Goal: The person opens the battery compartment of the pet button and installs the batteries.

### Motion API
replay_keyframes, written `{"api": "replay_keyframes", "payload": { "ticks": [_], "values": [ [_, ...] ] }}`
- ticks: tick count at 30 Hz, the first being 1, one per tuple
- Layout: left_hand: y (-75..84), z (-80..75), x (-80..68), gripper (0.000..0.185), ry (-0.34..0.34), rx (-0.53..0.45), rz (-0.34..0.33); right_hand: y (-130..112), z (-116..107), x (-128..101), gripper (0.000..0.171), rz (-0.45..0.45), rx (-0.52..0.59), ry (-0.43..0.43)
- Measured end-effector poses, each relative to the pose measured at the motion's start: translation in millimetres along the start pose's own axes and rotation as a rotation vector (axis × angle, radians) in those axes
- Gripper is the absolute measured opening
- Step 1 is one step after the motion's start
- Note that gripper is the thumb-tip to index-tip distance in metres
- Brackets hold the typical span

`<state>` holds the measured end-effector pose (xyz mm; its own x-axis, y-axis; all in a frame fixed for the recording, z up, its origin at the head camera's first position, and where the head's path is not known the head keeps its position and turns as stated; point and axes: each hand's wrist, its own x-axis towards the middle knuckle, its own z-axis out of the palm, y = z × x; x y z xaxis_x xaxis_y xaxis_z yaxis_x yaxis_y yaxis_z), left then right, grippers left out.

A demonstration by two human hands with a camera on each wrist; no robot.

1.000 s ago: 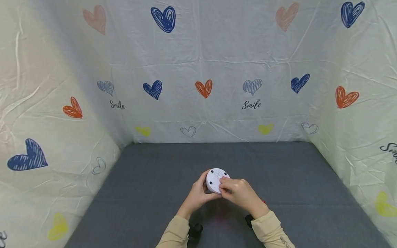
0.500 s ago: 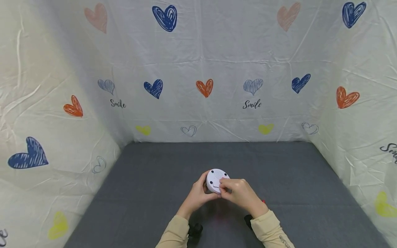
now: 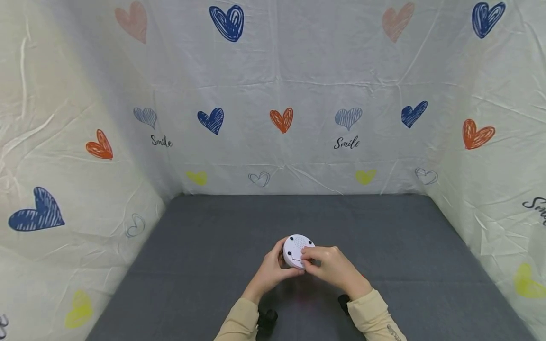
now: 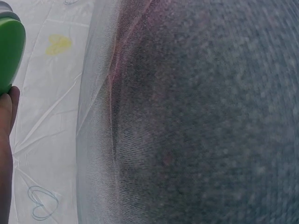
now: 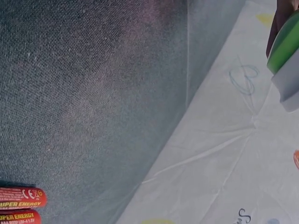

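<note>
My left hand [image 3: 270, 267] holds a small round device [image 3: 292, 245] above the grey table, its white perforated base facing up with black feet. Over that base, the curled thumb and fingers of my right hand [image 3: 334, 267] pinch at the edge of a battery cover [image 3: 296, 256]; the fingertips hide part of it. A line of the cover's outline shows beside them. In the left wrist view, the device's green body [image 4: 10, 53] appears at the left edge, with fingers under it. The right wrist view shows its green side [image 5: 284, 50] and the pale base part [image 5: 289, 84].
Two red AAA batteries [image 5: 21, 198] lie side by side on the grey cloth [image 3: 204, 246], in the right wrist view's lower left corner. White heart-print cloth [image 3: 277, 61] rises behind the table and at both sides. Black wrist gear [image 3: 267, 319] hangs below my left forearm.
An outline of the battery cover has become visible beside my right fingertips since one second ago. Both hands and the device sit slightly lower in the head view.
</note>
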<state>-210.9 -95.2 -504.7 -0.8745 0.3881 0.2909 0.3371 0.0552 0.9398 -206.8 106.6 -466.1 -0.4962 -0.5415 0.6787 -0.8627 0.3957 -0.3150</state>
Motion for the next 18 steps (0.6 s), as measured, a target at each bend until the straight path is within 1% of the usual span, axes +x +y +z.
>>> {"api": "replay_keyframes", "payload": {
  "ticks": [5,8,13,18],
  "values": [
    [0.2,0.4,-0.7,0.085,-0.001,-0.006,0.011,-0.8,-1.5,0.2,0.017,0.029,0.048,-0.020],
    [0.1,0.6,-0.3,0.086,0.001,-0.016,-0.017,-1.5,-2.0,0.7,0.018,0.039,0.054,-0.027],
    [1.7,1.2,-1.0,0.086,-0.004,-0.009,-0.052,-2.9,-1.2,-0.3,0.016,0.034,0.014,-0.045],
    [17.6,2.7,-4.4,0.084,-0.015,-0.020,-0.060,-3.0,0.0,-2.1,0.014,0.016,-0.022,-0.031]
  ]
}}
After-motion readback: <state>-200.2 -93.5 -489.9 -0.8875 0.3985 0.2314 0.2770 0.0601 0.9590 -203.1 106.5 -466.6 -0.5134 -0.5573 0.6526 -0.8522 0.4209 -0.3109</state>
